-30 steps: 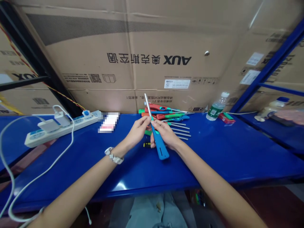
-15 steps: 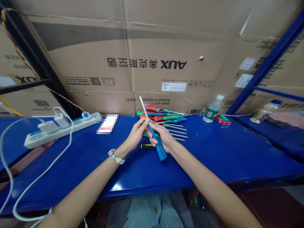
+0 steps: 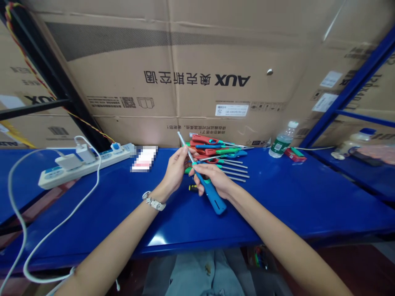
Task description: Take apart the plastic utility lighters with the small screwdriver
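Note:
Between my hands is a blue lighter [image 3: 215, 200] with a long metal tube, tilted so that its tip points up and away to the left. The fingers of my left hand [image 3: 175, 165] are closed on the metal tube. My right hand [image 3: 214, 176] is wrapped round the upper part of the blue handle, just below the tube. Behind both hands lies a pile of long-tube lighters [image 3: 228, 151] in red, green and blue, partly hidden by my fingers. A yellow and black handle [image 3: 193, 188] shows on the table beside my right fingers.
A white power strip [image 3: 58, 174] with plugs and trailing white cables lies on the left of the blue table [image 3: 123, 213]. To the right stand a water bottle [image 3: 282, 142] and a small red box [image 3: 294, 155]. Large cardboard [image 3: 197, 49] closes off the back.
My left hand has slid up along the metal tube, away from my right hand. The lighter's handle has moved slightly right and nearer to me. The whole view has shifted a little.

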The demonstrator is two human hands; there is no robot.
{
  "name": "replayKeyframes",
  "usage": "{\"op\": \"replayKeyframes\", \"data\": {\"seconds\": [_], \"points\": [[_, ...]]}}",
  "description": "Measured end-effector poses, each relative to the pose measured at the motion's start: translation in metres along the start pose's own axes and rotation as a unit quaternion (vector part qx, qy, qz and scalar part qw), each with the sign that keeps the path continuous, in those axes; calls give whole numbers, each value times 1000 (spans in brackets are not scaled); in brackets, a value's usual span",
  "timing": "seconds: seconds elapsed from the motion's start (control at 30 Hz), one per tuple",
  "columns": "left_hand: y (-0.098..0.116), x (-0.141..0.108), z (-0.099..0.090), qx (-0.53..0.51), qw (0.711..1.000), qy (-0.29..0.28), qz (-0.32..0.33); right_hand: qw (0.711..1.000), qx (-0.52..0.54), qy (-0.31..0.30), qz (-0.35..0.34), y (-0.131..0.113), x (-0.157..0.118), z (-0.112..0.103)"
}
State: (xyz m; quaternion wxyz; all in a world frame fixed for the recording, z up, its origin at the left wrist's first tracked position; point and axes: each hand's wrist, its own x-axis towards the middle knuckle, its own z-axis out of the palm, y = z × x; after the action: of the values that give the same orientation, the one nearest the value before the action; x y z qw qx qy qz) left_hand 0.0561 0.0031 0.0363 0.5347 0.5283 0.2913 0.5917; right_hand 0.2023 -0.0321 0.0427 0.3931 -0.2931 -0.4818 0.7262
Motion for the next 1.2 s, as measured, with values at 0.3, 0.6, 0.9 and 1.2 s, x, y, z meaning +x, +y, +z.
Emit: {"op": "replayKeyframes", "data": {"seconds": [0.3, 0.6, 0.9, 1.2], "points": [[-2, -5, 8, -57, 998, -28, -17, 1000, -4, -8, 14, -10, -4, -6], [2, -6, 3, -37, 998, -53, -25, 999, -18, -19, 27, -13, -5, -6], [6, -5, 0, -58, 997, -34, -33, 999, -26, -25, 24, -8, -6, -9], [23, 2, -1, -125, 990, 62, -13, 990, -124, -55, 30, -10, -13, -15]]}}
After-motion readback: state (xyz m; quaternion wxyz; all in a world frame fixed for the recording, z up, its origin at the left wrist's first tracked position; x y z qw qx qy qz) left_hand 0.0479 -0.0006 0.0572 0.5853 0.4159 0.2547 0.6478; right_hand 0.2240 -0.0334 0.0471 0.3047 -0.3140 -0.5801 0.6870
